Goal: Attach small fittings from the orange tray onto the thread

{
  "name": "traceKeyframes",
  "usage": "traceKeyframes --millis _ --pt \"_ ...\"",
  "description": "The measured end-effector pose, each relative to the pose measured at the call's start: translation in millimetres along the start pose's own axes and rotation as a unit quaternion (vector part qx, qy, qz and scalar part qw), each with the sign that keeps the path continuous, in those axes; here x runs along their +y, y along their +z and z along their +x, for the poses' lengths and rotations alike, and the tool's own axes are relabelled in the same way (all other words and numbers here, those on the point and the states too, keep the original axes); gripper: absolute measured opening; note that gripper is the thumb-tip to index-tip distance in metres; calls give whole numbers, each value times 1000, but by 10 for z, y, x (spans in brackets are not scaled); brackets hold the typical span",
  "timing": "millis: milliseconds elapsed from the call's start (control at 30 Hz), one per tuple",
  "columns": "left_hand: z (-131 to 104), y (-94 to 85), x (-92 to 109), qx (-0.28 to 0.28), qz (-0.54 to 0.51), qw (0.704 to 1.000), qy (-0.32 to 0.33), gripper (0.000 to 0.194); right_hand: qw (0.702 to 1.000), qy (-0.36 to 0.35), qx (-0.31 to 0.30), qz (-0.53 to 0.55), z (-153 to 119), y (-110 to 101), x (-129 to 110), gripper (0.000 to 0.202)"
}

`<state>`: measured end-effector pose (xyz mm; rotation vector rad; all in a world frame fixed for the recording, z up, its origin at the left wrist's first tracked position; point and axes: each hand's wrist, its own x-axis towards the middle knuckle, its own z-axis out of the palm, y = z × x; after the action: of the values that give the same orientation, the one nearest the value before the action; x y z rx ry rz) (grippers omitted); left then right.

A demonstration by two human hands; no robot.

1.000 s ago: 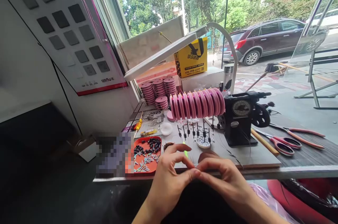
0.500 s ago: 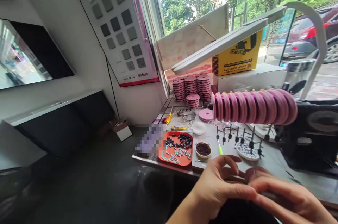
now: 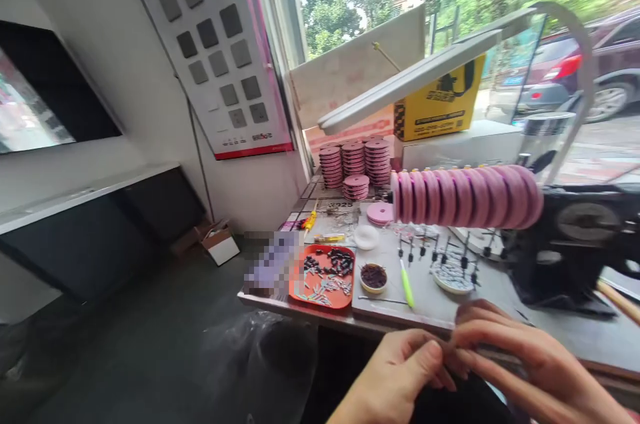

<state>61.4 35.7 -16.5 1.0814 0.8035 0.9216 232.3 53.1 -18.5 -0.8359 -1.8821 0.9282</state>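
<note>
My left hand [image 3: 407,371] is closed in a pinch low in the view, in front of the table edge. Its fingertips meet those of my right hand [image 3: 520,351], whose fingers are also pinched together. Whatever is between them is too small or hidden to make out. Just beyond my hands lie a tool with a green handle [image 3: 407,287], a round dish of small silvery pieces [image 3: 453,275] and a small bowl of dark bits [image 3: 373,277]. Several pink spools [image 3: 465,197] sit in a row on a black machine [image 3: 583,244], with black weights hanging beneath.
An orange tray [image 3: 295,291] of small black and silvery parts is at the table's left. Behind stand stacked pink spools [image 3: 356,187], a yellow screwdriver [image 3: 311,219] and a white lid [image 3: 367,237]. A white lamp [image 3: 410,81] reaches over the table before a yellow box [image 3: 440,107].
My hands have moved lower, and my left fingers have curled in closer to the right ones. The view has turned slightly, shifting the table leftward and showing more of the green handle.
</note>
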Motion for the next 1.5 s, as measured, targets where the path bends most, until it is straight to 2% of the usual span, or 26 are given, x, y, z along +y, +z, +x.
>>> traceKeyframes --millis 100,267,500,667,733,800,833,900,1000,1067,1167,1333,1400,1500 --pt "13 -26 -62 -13 -6 1000 -4 49 1000 2 -12 -11 95 -6 -149 38" --pt "62 -19 -128 16 -78 997 -2 38 1000 21 -18 3 100 -3 -151 41" --pt "43 8 -202 70 -123 990 -8 34 999 33 -11 38 76 -6 -126 37" --pt "48 26 -266 122 -111 986 28 29 1000 13 -20 -17 88 -6 -146 35" --pt "45 44 -288 141 -126 982 29 28 998 -3 9 -54 41 2 -133 20" --pt "36 73 -311 155 -150 976 20 27 994 -1 81 -72 -38 24 -103 5" --pt "31 91 -322 160 -161 974 15 27 991 16 116 -63 -82 41 -82 8" --pt "21 132 -343 172 -182 968 9 26 986 81 145 0 -165 89 -38 12" --pt "14 189 -364 195 -226 954 -3 26 960 195 128 155 -240 171 30 24" --pt "14 213 -371 207 -248 946 -14 28 937 230 127 230 -247 216 67 31" --pt "14 223 -386 214 -233 949 -10 30 925 239 125 270 -208 256 87 37" --pt "10 192 -418 211 -128 968 39 32 932 202 78 290 -119 274 14 35" --pt "8 168 -417 197 -86 975 49 34 933 196 73 294 -101 268 -19 36" --pt "6 119 -381 163 -51 985 28 36 933 199 54 295 -98 236 -35 38"
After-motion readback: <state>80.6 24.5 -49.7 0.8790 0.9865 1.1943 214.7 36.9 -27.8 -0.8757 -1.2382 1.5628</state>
